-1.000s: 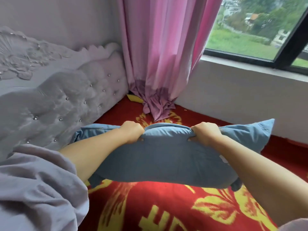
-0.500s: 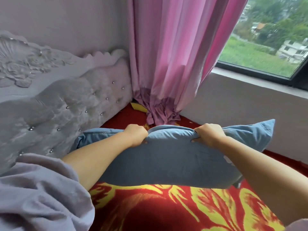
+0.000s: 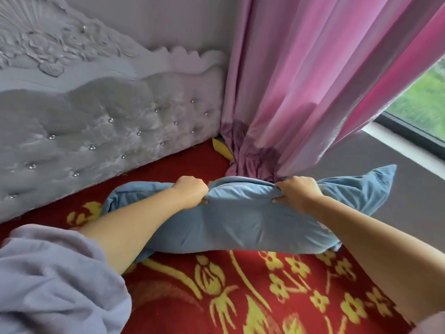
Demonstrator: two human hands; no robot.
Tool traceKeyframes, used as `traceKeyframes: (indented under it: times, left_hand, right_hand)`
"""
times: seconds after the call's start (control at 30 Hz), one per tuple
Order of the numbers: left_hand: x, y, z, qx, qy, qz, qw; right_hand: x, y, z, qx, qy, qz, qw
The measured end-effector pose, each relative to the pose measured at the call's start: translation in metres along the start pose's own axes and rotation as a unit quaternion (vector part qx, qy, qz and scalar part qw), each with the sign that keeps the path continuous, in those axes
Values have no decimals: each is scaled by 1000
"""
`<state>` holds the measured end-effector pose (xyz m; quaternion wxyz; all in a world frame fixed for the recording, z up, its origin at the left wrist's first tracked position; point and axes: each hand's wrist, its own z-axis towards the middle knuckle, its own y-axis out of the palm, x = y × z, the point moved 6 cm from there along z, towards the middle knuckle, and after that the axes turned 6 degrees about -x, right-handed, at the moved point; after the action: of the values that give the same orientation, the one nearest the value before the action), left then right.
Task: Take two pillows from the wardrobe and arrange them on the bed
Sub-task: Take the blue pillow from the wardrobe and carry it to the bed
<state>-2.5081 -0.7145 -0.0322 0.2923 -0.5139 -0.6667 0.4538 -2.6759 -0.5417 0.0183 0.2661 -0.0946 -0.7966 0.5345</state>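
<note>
Both hands are clenched on the far edge of the blue pillow (image 3: 243,218), the left hand (image 3: 190,191) and right hand (image 3: 297,191) each bunching the fabric in a fist. The pillow lies across the red and yellow blanket (image 3: 240,292) on the bed, near the tufted grey headboard (image 3: 101,131), its far edge touching the bunched hem of the pink curtain (image 3: 301,92).

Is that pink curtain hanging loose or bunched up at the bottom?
Bunched up. The pink curtain gathers into a crumpled heap on the red bedspread, just behind the blue pillow.
</note>
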Motion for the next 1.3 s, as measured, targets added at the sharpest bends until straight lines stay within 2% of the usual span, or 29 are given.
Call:
traceKeyframes:
  times: [0.27,0.4,0.63,0.77,0.87,1.0,1.07,1.2,1.3]
  left_hand:
    - [-105,15,22,-4,-70,-57,996]
    - [-156,17,53,-10,-79,-89,993]
    - [-195,7,100,-22,-67,-137,988]
    - [-209,13,122,-18,-98,-169,981]
    - [-218,18,139,1,-137,-218,966]
    - [-225,34,169,24,-170,-337,926]
    - [-233,47,188,46,-195,-352,914]
    - [-244,83,230,129,-274,-306,903]
    - [-244,107,261,181,-320,-229,901]
  right_hand:
    - [-57,-61,98,18,-48,-46,998]
    - [-73,-82,167,-26,-33,-49,998]
    - [-66,-105,237,-65,-29,-41,997]
    - [-68,-103,274,-87,-53,-50,994]
    - [-63,-101,307,-109,-72,-46,990]
    - [-59,-79,366,-166,-115,-56,978]
    - [-61,-62,406,-175,-142,-59,972]
    - [-67,-11,491,-142,-178,-77,971]
    - [-71,35,531,-9,-147,-48,988]
